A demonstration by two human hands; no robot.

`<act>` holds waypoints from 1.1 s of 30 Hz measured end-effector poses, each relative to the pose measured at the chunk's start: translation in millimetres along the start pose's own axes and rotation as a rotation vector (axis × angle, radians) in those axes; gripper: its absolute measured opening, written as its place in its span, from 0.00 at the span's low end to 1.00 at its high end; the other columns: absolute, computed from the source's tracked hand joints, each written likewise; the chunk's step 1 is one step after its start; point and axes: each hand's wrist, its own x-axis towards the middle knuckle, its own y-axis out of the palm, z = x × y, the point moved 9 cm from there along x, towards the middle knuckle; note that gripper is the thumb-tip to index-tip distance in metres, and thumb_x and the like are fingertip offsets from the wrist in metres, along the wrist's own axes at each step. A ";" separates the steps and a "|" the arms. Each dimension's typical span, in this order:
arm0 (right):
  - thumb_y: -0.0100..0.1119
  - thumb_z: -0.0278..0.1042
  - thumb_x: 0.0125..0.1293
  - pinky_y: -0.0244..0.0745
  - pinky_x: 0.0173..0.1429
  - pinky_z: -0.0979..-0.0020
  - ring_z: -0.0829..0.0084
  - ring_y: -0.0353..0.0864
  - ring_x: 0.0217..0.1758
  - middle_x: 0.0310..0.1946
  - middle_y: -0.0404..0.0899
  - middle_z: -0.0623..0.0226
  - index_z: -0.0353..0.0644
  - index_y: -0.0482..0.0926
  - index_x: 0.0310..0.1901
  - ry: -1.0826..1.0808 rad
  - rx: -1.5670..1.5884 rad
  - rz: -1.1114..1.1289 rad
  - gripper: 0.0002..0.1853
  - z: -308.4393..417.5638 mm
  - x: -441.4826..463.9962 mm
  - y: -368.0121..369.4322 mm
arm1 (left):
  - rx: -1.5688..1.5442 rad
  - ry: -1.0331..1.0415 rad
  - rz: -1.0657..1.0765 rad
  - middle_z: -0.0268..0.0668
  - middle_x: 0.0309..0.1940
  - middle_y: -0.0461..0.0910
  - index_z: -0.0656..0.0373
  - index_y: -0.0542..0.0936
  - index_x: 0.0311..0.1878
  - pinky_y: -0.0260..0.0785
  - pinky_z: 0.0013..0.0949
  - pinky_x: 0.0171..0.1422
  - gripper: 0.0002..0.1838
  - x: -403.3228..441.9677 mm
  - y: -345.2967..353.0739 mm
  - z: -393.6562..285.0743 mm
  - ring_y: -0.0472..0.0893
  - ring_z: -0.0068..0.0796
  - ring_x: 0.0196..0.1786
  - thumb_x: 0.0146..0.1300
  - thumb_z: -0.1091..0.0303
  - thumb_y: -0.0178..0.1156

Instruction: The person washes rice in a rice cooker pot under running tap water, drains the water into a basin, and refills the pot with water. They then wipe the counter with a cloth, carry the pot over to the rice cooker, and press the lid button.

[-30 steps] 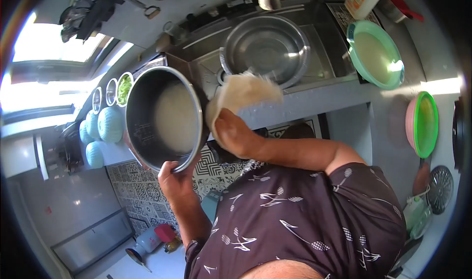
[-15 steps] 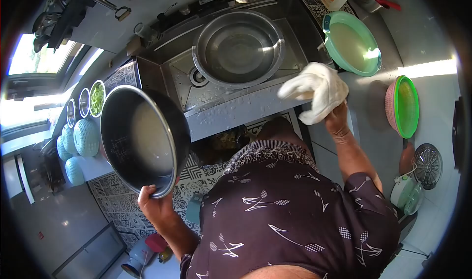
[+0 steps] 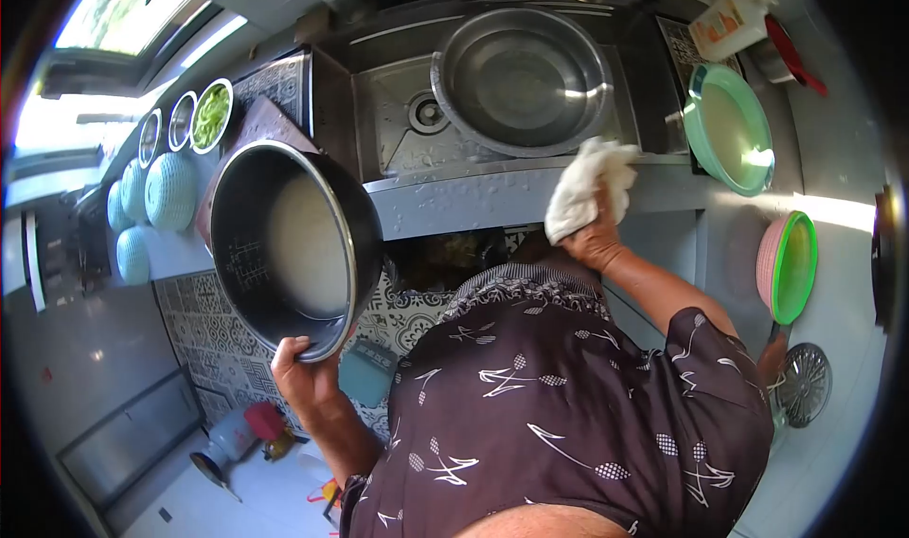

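Observation:
My left hand grips the rim of a dark rice cooker inner pot, thumb over the edge. The pot is tilted so its mouth faces me, and something pale and whitish shows at its bottom. My right hand is closed on a crumpled white cloth at the front edge of the counter. Just beyond the cloth, a large metal basin rests in the sink.
Right of the sink stands a green basin with cloudy liquid, near a white bottle. A pink and green basket is farther right. At left are a bowl of sliced greens and blue woven covers.
The view has turned, shifting the sink rightward in it. My right hand has brought the cloth leftward and closer to my body, against the counter edge. My left hand still holds the pot.

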 end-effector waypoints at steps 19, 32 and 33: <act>0.51 0.39 0.60 0.44 0.73 0.53 0.63 0.61 0.68 0.59 0.69 0.64 0.44 0.72 0.55 -0.661 0.230 0.243 0.21 260.5 98.6 127.2 | -0.093 0.057 -0.113 0.53 0.42 0.77 0.69 0.73 0.33 0.56 0.78 0.57 0.12 -21.4 -56.5 -8.1 0.76 0.57 0.51 0.42 0.81 0.48; 0.47 0.38 0.69 0.75 0.54 0.67 0.70 0.78 0.49 0.47 0.76 0.64 0.44 0.67 0.58 0.140 1.884 0.534 0.18 175.6 206.9 -109.9 | -0.059 0.012 0.068 0.57 0.47 0.75 0.77 0.69 0.47 0.68 0.73 0.49 0.25 9.2 -7.7 0.6 0.76 0.60 0.50 0.41 0.77 0.46; 0.48 0.38 0.69 0.74 0.55 0.67 0.71 0.77 0.50 0.49 0.76 0.65 0.44 0.67 0.59 0.116 1.856 0.508 0.19 179.0 220.5 -143.6 | -0.027 -0.005 0.072 0.56 0.47 0.74 0.77 0.69 0.47 0.67 0.71 0.52 0.25 7.3 -1.5 3.2 0.76 0.59 0.50 0.41 0.78 0.46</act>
